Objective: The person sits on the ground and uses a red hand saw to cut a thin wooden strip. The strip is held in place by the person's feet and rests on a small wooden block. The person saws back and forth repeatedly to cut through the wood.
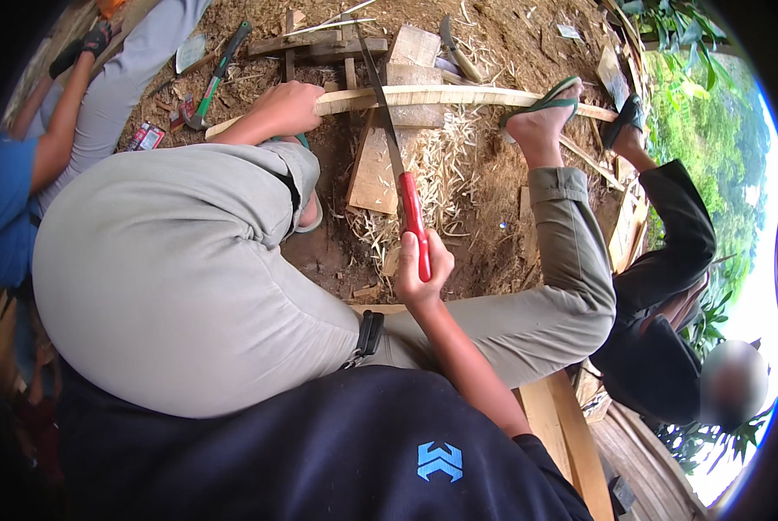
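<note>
My right hand (425,265) is closed around the red handle of a hand saw (413,208). Its long, narrow dark blade reaches away from me and crosses a pale, curved wooden strip (467,95). To the left of the blade, my left hand (289,108) is closed on the same strip, its fingers mostly hidden from above. Under the strip, near the blade, are a small wood block (413,116) and a wide board (376,169). My right foot in a green sandal (541,113) presses on the strip's right part.
A green-handled hammer (221,74) lies at the far left, near a red-and-white pack (146,136). A curved blade tool (458,52) rests beyond the strip. Wood shavings (445,165) cover the dirt. One person (6,200) sits at left, another (654,347) at right.
</note>
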Demonstrator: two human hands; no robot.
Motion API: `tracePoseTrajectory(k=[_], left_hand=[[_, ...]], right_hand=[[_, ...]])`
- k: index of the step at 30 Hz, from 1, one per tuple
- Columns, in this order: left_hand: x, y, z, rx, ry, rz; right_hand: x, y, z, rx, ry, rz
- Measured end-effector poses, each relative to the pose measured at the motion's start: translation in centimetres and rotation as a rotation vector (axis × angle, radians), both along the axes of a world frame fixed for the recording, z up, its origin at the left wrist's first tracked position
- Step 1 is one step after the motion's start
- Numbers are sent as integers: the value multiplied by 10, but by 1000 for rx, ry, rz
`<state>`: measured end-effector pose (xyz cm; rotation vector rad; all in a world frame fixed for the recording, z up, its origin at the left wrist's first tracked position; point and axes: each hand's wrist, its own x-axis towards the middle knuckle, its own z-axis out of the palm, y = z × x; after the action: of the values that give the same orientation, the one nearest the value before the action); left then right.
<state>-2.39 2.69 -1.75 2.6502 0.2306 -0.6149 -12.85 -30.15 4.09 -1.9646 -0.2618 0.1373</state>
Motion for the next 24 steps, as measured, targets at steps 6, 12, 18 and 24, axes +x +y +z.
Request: tracePoseTrajectory(k=[6, 12, 18, 24], left_hand=[[9, 1, 14, 77, 62, 12], [-1, 0, 17, 88, -10, -32], [4, -4, 20, 115, -24, -63], [5, 5, -6, 44, -54, -71]], right_hand=[[19, -1, 1, 115, 59, -31], [21, 2, 31, 34, 134, -50], [-2, -48, 64, 30, 186, -5], [-29, -99, 103, -29, 266, 15]])
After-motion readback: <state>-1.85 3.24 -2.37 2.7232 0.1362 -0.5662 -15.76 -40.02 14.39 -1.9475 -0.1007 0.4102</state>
